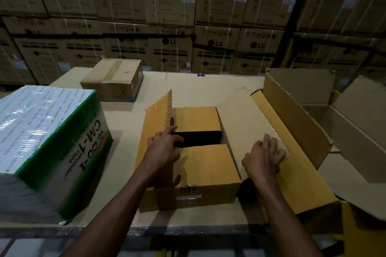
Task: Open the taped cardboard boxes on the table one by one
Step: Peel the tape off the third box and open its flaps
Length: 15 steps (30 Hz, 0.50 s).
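Near the counter's point(125, 117) front edge, the box point(208, 165) is gripped by its flaps in the left hand point(164, 145) and right hand point(263, 157); bare counter is seen leftward, the interior obscured by shadow.

- Matt brown cardboard is seen on the near box point(208, 165), which bears strips of glossy clear tape point(189, 196).
- The left package point(79, 152) is wrapped in shiny plastic film point(31, 110).

Dim, soft focus, dark corners, fisheye bending.
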Motion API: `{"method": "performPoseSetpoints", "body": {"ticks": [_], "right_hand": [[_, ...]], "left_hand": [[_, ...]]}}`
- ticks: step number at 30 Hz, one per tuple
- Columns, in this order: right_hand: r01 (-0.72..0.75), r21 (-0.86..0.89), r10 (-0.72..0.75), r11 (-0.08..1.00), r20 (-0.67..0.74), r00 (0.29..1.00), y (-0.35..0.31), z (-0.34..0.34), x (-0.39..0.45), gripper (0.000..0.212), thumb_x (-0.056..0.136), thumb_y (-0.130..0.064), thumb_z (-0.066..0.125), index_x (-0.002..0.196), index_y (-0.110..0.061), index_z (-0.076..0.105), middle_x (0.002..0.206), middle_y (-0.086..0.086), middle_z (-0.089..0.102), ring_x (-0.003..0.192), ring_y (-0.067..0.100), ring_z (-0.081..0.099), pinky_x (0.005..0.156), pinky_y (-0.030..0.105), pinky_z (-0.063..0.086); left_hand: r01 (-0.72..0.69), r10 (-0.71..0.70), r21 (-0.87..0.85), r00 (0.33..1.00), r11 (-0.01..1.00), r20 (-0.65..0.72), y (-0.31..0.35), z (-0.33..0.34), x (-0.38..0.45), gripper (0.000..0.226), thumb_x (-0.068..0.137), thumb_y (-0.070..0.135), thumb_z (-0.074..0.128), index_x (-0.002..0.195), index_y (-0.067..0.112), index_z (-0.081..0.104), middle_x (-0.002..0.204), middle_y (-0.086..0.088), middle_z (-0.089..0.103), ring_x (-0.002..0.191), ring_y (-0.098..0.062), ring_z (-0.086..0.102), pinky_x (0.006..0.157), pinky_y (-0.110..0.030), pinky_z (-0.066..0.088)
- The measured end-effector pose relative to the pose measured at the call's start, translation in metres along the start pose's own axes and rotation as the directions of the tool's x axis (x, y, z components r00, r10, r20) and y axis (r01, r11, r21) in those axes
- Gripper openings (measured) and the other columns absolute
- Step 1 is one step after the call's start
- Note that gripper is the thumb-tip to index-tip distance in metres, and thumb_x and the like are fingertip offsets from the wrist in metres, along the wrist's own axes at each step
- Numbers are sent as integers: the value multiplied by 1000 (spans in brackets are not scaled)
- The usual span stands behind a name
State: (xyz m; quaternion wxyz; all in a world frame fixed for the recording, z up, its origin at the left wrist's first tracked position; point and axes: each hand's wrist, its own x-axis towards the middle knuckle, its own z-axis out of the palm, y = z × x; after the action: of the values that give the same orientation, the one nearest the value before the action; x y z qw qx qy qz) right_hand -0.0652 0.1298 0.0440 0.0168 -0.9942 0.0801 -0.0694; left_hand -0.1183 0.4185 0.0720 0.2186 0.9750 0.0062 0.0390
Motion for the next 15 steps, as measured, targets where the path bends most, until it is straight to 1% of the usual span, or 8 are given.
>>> {"method": "performPoseSetpoints", "body": {"ticks": [2, 6, 8, 10, 11, 12, 14, 15], "right_hand": [[2, 20, -3, 1000, 14, 1000, -4, 9, 0, 57, 92, -39, 63, 141, -10, 56, 166, 11, 22, 150, 31, 18, 116, 51, 20], [46, 89, -51, 995, 50, 997, -11, 21, 2, 37, 94, -41, 61, 123, -18, 66, 161, 10, 29, 143, 30, 24, 114, 49, 24], [77, 129, -83, 989, 47, 995, -14, 28, 4, 38, 94, -42, 62, 126, -21, 67, 158, 9, 32, 142, 29, 25, 113, 49, 25], [104, 184, -115, 977, 47, 992, -16, 32, 6, 42, 95, -41, 63, 132, -21, 66, 158, 9, 34, 143, 29, 25, 114, 49, 24], [119, 213, -132, 970, 49, 990, -18, 32, 7, 43, 95, -40, 64, 133, -21, 66, 159, 8, 34, 144, 28, 24, 114, 48, 23], [129, 241, -147, 962, 57, 987, -20, 32, 8, 42, 96, -38, 64, 134, -21, 65, 159, 8, 35, 145, 28, 24, 115, 48, 23], [154, 290, -182, 945, 74, 980, -25, 32, 11, 40, 97, -34, 65, 133, -20, 66, 159, 7, 38, 146, 27, 25, 116, 48, 24], [168, 311, -201, 936, 79, 976, -27, 32, 12, 39, 97, -32, 65, 134, -19, 66, 158, 7, 39, 146, 27, 26, 116, 48, 25]], "left_hand": [[44, -44, 38, 999, 998, 11, -5, -25, -2, 44, 91, 21, 65, 133, 32, 62, 160, 5, 30, 136, -24, 43, 115, -53, 33], [120, -118, 34, 991, 992, -60, -27, -66, -13, 41, 90, 21, 69, 130, 24, 65, 149, 2, 43, 125, -19, 52, 101, -40, 52], [190, -185, 51, 978, 980, -98, -45, -79, -20, 43, 87, 16, 70, 129, 25, 65, 148, 1, 45, 119, -19, 56, 92, -39, 57], [265, -248, 119, 959, 957, -140, -63, -85, -27, 47, 85, 16, 71, 129, 31, 64, 149, 1, 46, 112, -20, 58, 86, -42, 58], [300, -275, 165, 948, 940, -162, -73, -85, -30, 47, 84, 18, 72, 128, 33, 63, 149, 2, 47, 115, -22, 56, 90, -46, 56], [338, -303, 209, 935, 918, -182, -82, -83, -33, 47, 84, 20, 71, 128, 34, 63, 149, 2, 47, 122, -25, 53, 98, -51, 50], [424, -383, 272, 904, 864, -193, -98, -78, -37, 47, 85, 24, 69, 130, 35, 61, 152, 1, 45, 137, -30, 41, 113, -62, 29], [468, -430, 284, 883, 837, -188, -104, -74, -38, 46, 87, 26, 67, 131, 35, 61, 154, 0, 43, 142, -32, 34, 116, -66, 17]]}}
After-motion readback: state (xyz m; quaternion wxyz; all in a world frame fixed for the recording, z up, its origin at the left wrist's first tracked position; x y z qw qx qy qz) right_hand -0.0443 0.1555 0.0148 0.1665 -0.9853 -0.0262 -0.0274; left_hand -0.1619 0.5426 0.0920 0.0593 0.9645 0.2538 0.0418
